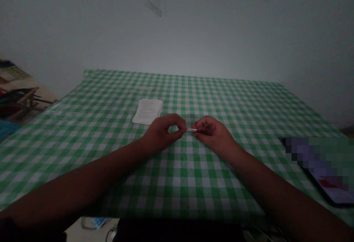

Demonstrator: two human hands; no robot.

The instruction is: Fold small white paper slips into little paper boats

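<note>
A small white stick (191, 130) lies level between my hands, just above the green-and-white checked tablecloth (235, 102). My left hand (163, 133) pinches its left end between thumb and forefinger. My right hand (211, 135) has its fingertips closed on the right end. Both hands hide part of the stick, so its full length cannot be seen. A small stack of printed white papers (148, 111) lies on the cloth, just beyond my left hand and not touching it.
A dark-edged phone (318, 172), partly blurred out, lies on the cloth at the right edge of view. A pale wall (177, 31) rises behind the table. Dark objects and a wooden frame (19, 102) sit on the floor beyond the left side.
</note>
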